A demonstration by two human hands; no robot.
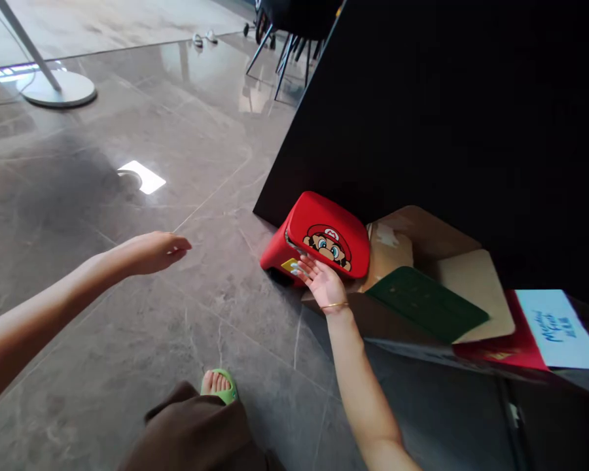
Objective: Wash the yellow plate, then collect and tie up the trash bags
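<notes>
A red bin (pixel 281 252) with a cartoon face in a red cap on its lid (pixel 319 219) stands on the floor at the middle. My right hand (pixel 321 280), with a thin gold bracelet at the wrist, is palm up at the lid's front edge. Its fingers are stretched out, and the fingertips seem to touch the edge, where a narrow gap shows under the lid. My left hand (pixel 160 252) hangs over the floor to the left of the bin, loosely bent, with nothing visible in it.
Right of the bin sits an opened cardboard box (pixel 485 288) with a green flap (pixel 427 304). Beyond it lies a red box (pixel 513 347) with a light blue panel. A black panel (pixel 422 111) rises behind. A round lamp base (pixel 59 88) and chair legs (pixel 287 62) stand farther off.
</notes>
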